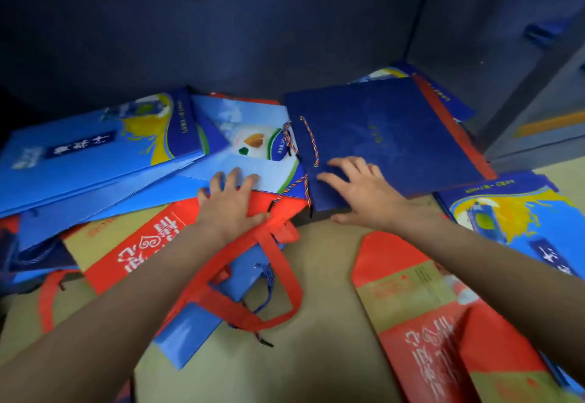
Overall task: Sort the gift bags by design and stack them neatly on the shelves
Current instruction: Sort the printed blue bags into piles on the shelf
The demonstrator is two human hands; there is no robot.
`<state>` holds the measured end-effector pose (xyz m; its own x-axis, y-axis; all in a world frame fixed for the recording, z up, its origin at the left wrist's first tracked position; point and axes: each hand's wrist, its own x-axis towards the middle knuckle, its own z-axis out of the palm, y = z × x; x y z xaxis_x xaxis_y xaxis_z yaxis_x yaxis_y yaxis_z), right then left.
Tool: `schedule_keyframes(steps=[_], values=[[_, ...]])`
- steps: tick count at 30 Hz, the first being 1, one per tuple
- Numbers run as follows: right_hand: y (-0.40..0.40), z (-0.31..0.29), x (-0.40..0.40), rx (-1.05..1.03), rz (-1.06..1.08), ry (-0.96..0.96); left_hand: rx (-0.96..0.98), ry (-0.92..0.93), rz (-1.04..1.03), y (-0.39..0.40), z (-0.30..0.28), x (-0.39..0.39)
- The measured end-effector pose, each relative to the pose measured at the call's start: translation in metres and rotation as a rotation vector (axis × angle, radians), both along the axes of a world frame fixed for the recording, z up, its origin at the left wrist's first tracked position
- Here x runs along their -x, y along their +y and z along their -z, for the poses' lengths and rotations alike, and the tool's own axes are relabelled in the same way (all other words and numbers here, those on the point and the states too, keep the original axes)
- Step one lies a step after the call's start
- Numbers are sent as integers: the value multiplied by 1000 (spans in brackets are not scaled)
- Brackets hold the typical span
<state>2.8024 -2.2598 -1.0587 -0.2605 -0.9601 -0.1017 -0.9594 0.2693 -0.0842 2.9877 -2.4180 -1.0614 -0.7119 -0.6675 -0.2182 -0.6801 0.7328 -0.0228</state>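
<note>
I see a dark blue cabinet wall (221, 22) filling the top of my view, smooth and matte, above a flat tan floor (316, 323). Flattened gift bags lie scattered across it. The biggest spread is a slanting heap of glossy light blue bags (95, 149) at left, printed with a yellow splash and a dark label. Beside it, at centre right, lies a navy bag (395, 136), a plain matte rectangle with a red side strip and a twisted cord handle. A long red and tan bag (427, 317) with white script runs toward the lower right corner; it looks like soft fabric. Another red and tan bag (152, 244) lies under my left forearm, its wide red strap looped over a small blue bag. One more light blue bag with the yellow splash (506, 212) sits at the right edge.

My right hand (364, 190) rests on the navy bag's near corner, fingers spread and slightly arched, thumb along the near edge. My left hand (231, 200) lies flat on the pale blue bag (253, 136), fingers straight, its thumb touching the red fabric beneath.
</note>
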Motion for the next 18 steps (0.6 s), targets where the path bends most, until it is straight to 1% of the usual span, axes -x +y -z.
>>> schedule_keyframes(steps=[2,4,5,7,9,11,12,13,14,15,17,18], values=[[-17,3,-8,-24,-107,163,58,-15,51,-5,-2,3],[-26,7,-6,60,-191,350,121,-35,130,-8,-5,11],[-28,5,-3,131,-205,412,145,-57,189,-9,-7,18],[-30,-5,10,302,-192,433,160,-90,267,-9,-8,34],[-32,-26,23,384,-88,400,190,-61,299,-10,-6,48],[-35,-43,37,347,23,379,242,75,332,-9,-13,51],[-36,-47,43,312,91,341,260,178,329,-11,-18,49],[-35,-47,47,299,157,300,321,290,288,-15,-21,45],[-34,-46,49,316,211,261,371,404,215,-20,-27,41],[-33,-46,50,335,242,257,356,477,138,-24,-36,36],[-30,-41,47,436,216,284,302,621,-39,-30,-53,33],[-29,-37,45,439,197,279,264,708,-114,-33,-57,32]])
